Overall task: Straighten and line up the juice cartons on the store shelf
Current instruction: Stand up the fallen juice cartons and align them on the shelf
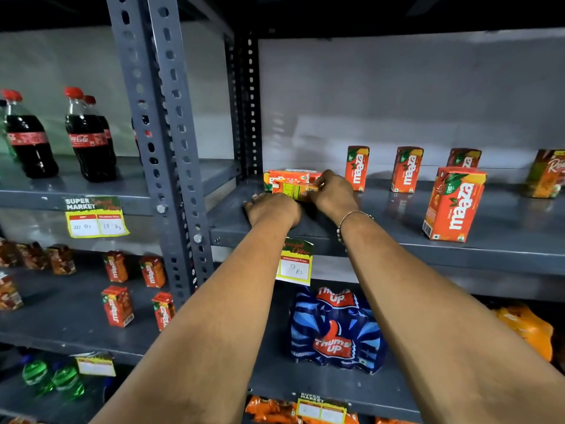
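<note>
Juice carton (295,190) on its side, right hand (333,192) gripping it, left hand (272,209) flat, unclenched.

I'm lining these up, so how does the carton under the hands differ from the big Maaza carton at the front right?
The carton under the hands lies on its side at the shelf's left end; the front Maaza carton stands upright. The right hand is on the first; nothing touches the second. The first shows small print, the second its logo. Both are orange and sit on the same shelf.

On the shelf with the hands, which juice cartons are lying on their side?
The two cartons at the left end, under the right hand. The other cartons on that shelf stand upright.
</note>
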Demonstrator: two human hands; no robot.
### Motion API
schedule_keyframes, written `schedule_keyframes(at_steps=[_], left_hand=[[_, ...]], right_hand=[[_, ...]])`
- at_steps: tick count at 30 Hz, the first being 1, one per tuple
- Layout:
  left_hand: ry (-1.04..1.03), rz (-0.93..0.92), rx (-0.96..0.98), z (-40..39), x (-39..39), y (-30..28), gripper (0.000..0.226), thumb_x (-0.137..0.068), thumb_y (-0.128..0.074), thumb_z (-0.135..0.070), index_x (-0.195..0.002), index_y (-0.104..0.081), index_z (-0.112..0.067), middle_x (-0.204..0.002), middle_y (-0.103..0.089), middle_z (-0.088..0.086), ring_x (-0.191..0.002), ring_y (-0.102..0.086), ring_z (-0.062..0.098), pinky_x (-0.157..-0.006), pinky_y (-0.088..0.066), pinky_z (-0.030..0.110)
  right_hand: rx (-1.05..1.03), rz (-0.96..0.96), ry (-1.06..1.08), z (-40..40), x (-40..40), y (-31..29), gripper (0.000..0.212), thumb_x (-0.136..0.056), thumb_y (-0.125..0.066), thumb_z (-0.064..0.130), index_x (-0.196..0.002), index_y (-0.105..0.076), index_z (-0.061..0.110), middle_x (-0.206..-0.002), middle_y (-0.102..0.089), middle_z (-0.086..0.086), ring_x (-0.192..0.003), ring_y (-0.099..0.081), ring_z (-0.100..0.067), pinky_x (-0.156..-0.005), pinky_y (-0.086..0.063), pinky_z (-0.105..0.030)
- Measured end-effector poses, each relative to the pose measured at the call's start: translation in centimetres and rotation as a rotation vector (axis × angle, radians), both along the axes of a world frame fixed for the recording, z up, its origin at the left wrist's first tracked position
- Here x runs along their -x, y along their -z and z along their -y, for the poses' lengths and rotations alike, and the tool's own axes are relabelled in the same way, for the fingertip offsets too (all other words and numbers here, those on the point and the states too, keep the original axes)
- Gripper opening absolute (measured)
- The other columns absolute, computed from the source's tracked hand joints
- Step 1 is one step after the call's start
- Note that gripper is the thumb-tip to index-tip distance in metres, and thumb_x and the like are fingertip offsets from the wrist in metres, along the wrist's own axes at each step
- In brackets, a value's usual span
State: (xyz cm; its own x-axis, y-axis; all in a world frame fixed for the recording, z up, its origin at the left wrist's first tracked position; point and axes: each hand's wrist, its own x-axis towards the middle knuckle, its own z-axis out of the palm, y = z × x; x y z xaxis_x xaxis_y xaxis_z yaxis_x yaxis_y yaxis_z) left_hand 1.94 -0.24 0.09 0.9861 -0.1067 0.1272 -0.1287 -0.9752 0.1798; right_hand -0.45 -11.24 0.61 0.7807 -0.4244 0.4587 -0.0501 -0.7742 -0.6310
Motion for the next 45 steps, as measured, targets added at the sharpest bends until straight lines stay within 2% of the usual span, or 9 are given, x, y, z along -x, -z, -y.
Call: schedule_keyframes(at_steps=[13, 16, 19, 21, 24, 28, 33, 40, 45], left_hand=[[0.041, 0.037, 0.084, -0.2, 0.1, 0.2, 0.063, -0.087, -0.043, -0.041, -0.140, -0.038, -0.006, -0.150, -0.034, 0.018, -0.139, -0.027, 0.035, -0.112, -0.020, 0.052], [0.045, 0.035, 0.094, -0.3, 0.1, 0.2, 0.056, -0.087, -0.042, -0.031, -0.139, -0.040, -0.008, -0.150, -0.034, 0.017, -0.140, -0.025, 0.034, -0.112, -0.019, 0.052], [0.033, 0.017, 0.097, -0.3, 0.2, 0.0, 0.057, -0.086, -0.043, -0.028, -0.140, -0.038, -0.008, -0.151, -0.032, 0.016, -0.141, -0.024, 0.033, -0.112, -0.019, 0.050], [0.022, 0.020, 0.116, -0.4, 0.3, 0.0, 0.061, -0.086, -0.044, -0.029, -0.141, -0.035, -0.005, -0.151, -0.033, 0.016, -0.139, -0.027, 0.033, -0.112, -0.021, 0.050], [0.025, 0.044, 0.190, -0.4, 0.5, -0.1, 0.070, -0.087, -0.046, -0.034, -0.145, -0.021, -0.004, -0.149, -0.036, 0.018, -0.136, -0.032, 0.035, -0.110, -0.024, 0.050], [0.134, 0.134, 0.260, -0.4, 0.7, 0.1, 0.071, -0.087, -0.049, -0.034, -0.146, -0.013, -0.017, -0.137, -0.048, 0.017, -0.125, -0.045, 0.037, -0.100, -0.033, 0.050], [0.227, 0.175, 0.242, -0.4, 0.9, 0.2, 0.049, -0.088, -0.046, -0.030, -0.135, -0.034, -0.027, -0.123, -0.058, 0.013, -0.112, -0.054, 0.035, -0.091, -0.039, 0.045], [0.257, 0.189, 0.213, -0.3, 0.6, 0.4, 0.049, -0.091, -0.041, -0.019, -0.136, -0.037, -0.037, -0.130, -0.056, 0.012, -0.113, -0.055, 0.033, -0.092, -0.041, 0.044], [0.207, 0.174, 0.206, -0.1, 0.6, 0.3, 0.031, -0.089, -0.046, -0.022, -0.119, -0.056, -0.022, -0.119, -0.062, 0.012, -0.105, -0.058, 0.031, -0.084, -0.041, 0.041]], right_hand=[[0.139, 0.062, -0.085, -0.5, 1.6, 0.0, 0.069, -0.065, -0.084, 0.015, -0.126, -0.052, 0.006, -0.127, -0.048, -0.012, -0.113, -0.054, -0.031, -0.098, -0.044, -0.039], [0.069, 0.083, -0.110, -0.6, 1.8, -0.1, 0.056, -0.072, -0.077, 0.026, -0.121, -0.056, 0.010, -0.120, -0.052, -0.012, -0.102, -0.056, -0.025, -0.084, -0.043, -0.026], [-0.159, 0.167, -0.127, -0.3, 1.9, -0.2, 0.026, -0.078, -0.071, 0.024, -0.098, -0.063, 0.010, -0.094, -0.063, -0.006, -0.074, -0.059, -0.010, -0.057, -0.041, -0.006], [-0.249, 0.204, -0.144, 0.0, 1.9, -0.2, 0.017, -0.078, -0.074, 0.018, -0.083, -0.060, 0.009, -0.075, -0.063, 0.000, -0.065, -0.058, -0.007, -0.049, -0.043, -0.008], [-0.311, 0.197, -0.135, 0.3, 1.8, -0.1, 0.024, -0.075, -0.077, 0.011, -0.074, -0.053, 0.013, -0.071, -0.060, 0.002, -0.071, -0.060, -0.014, -0.061, -0.053, -0.025], [-0.304, 0.084, -0.109, 0.5, 1.8, 0.2, 0.044, -0.067, -0.079, 0.009, -0.101, -0.052, 0.018, -0.092, -0.063, -0.001, -0.092, -0.061, -0.022, -0.076, -0.054, -0.032], [-0.080, -0.015, -0.085, -0.1, 2.1, 0.5, 0.050, -0.072, -0.078, 0.026, -0.116, -0.057, 0.013, -0.107, -0.069, -0.009, -0.097, -0.063, -0.027, -0.076, -0.045, -0.029], [-0.285, 0.056, -0.056, 0.1, 2.5, 0.1, 0.062, -0.070, -0.081, 0.019, -0.124, -0.051, 0.015, -0.118, -0.066, -0.007, -0.112, -0.060, -0.027, -0.096, -0.047, -0.038], [-0.302, 0.051, -0.058, 0.3, 2.4, 0.1, 0.063, -0.072, -0.081, 0.015, -0.126, -0.050, 0.013, -0.122, -0.064, -0.008, -0.117, -0.058, -0.028, -0.100, -0.045, -0.042]])
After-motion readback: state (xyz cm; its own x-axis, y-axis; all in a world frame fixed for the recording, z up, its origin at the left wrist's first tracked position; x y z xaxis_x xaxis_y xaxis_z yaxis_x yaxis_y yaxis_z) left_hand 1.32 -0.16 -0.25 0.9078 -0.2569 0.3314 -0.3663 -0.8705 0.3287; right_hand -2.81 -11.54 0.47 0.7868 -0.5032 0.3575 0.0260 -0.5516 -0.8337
